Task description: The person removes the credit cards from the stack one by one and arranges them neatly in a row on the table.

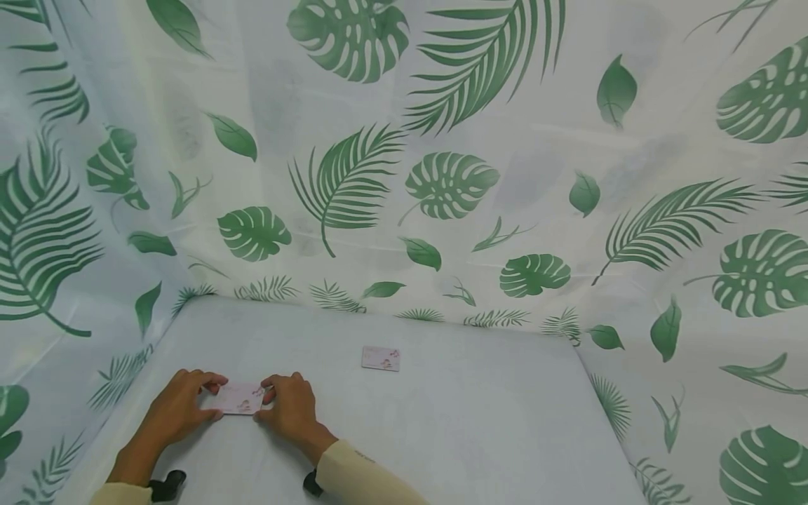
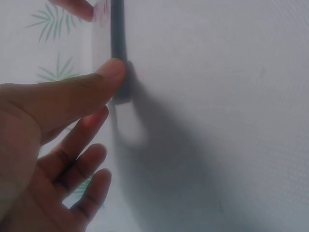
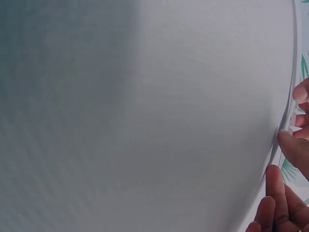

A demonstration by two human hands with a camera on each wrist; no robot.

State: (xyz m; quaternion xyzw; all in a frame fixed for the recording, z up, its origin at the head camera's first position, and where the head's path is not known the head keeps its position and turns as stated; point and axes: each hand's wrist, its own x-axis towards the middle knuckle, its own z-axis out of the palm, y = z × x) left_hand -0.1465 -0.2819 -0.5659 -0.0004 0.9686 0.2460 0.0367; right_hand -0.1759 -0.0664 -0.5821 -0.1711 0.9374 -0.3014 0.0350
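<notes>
A thin, pale pink rectangular card-like piece (image 1: 238,398) with a reddish floral print lies between both hands at the left part of the table. My left hand (image 1: 179,407) pinches its left end between thumb and fingers. At its opposite end, my right hand (image 1: 292,405) pinches it the same way. Seen closely in the left wrist view, the piece (image 2: 102,43) has a dark side edge, with the thumb on that edge and the lower fingers loosely bent. In the right wrist view only fingertips show at the right border, and the piece is mostly hidden.
A similar pink printed card-like piece (image 1: 381,358) lies farther back, near the middle of the white table (image 1: 492,421). Hanging sheets (image 1: 265,105) with green leaf prints enclose the table at the back and sides. Dark straps (image 1: 167,485) sit at the wrists.
</notes>
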